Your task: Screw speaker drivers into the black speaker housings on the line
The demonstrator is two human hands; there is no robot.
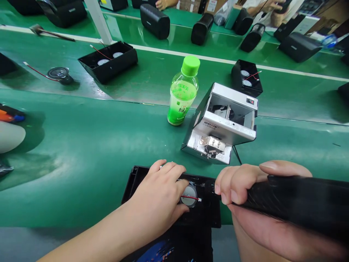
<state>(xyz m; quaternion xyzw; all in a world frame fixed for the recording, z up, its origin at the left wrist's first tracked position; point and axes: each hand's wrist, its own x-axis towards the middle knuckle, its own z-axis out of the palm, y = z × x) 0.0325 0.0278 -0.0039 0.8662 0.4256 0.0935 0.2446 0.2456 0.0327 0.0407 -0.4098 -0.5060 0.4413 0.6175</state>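
A black speaker housing (212, 213) lies with its inside up at the bench's near edge. In it sits a round speaker driver (190, 200) with a red wire and a white plug. My left hand (166, 193) is closed over the housing, fingers curled by the driver and hiding part of the inside. My right hand (245, 185) is wrapped round a black electric screwdriver (294, 196), held nearly level. The screwdriver's front end reaches over the right part of the housing; its bit's exact contact cannot be made out.
Beyond my hands stand a silver screw feeder (231, 123) and a green-capped drink bottle (182, 94). Across the green bench (95, 134) are open housings (114, 63), a loose driver (60, 74) and closed speakers (155, 21). Another person's hands show at the far side.
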